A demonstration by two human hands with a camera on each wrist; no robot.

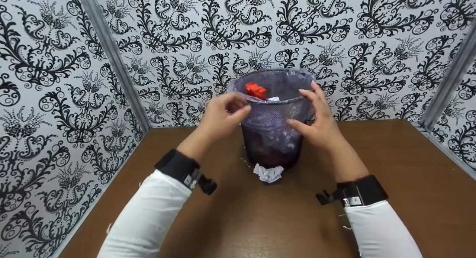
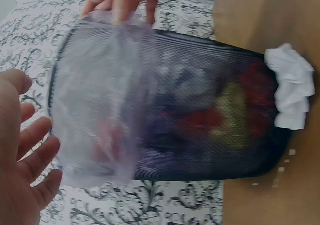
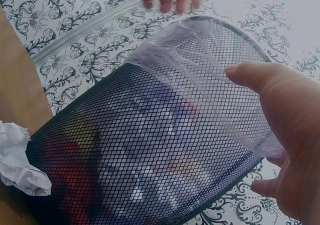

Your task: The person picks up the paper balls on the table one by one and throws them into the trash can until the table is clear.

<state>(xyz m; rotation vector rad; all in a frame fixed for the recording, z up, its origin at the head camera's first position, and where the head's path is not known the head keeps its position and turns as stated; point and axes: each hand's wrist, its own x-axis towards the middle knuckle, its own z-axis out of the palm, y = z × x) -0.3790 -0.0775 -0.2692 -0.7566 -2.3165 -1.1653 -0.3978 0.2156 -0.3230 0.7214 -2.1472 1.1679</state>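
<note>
A dark mesh wastebasket [image 1: 273, 139] stands upright on the table, its rim covered by a thin purple plastic liner [image 1: 275, 111] folded down outside. Crumpled red paper [image 1: 255, 90] and a bit of white paper [image 1: 274, 99] show inside its mouth. My right hand [image 1: 319, 118] holds the basket's right side near the rim, thumb in front and fingers round the far side. At the left of the rim, my left hand [image 1: 225, 115] has its fingers loosely bent; the left wrist view shows them spread beside the liner [image 2: 95, 100], holding nothing.
A crumpled white paper [image 1: 268, 173] lies on the brown table [image 1: 238, 221] against the basket's front base. Small white scraps [image 2: 280, 169] lie near it. Patterned walls [image 1: 178, 38] stand behind and to the left, with grey metal posts [image 1: 111, 53] at the corners.
</note>
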